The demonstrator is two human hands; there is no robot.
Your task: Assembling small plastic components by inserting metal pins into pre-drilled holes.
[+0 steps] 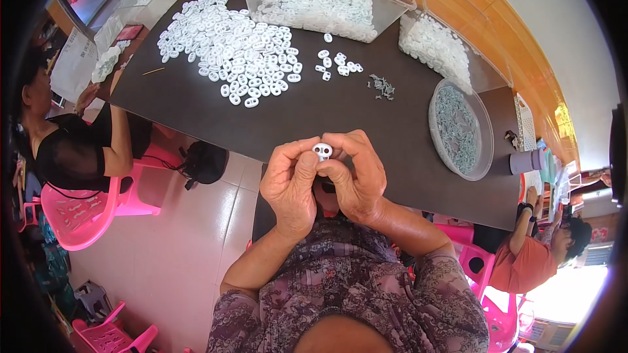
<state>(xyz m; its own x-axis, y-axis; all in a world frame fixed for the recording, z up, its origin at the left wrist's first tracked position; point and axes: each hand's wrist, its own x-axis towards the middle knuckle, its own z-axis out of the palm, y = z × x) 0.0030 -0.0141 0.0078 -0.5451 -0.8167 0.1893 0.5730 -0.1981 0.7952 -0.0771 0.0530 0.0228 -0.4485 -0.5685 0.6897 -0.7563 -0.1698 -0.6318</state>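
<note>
A small white plastic piece with two dark holes (322, 151) is pinched between both my hands, just off the table's near edge. My left hand (292, 180) grips it from the left with thumb and forefinger. From the other side my right hand (356, 173) holds it the same way, thumb tips nearly meeting below it. Fingers cover its lower part. Ahead on the dark table (327, 111) lie a few loose white pieces (340, 60) and a little heap of grey screws (381, 87).
A large pile of white two-holed pieces (229, 46) spreads at the far left. Clear bins (392, 10) of white parts stand behind. A round tub (483, 157) of screws and a grey-purple cup (526, 162) sit at right. People sit on both sides, near pink chairs (78, 216).
</note>
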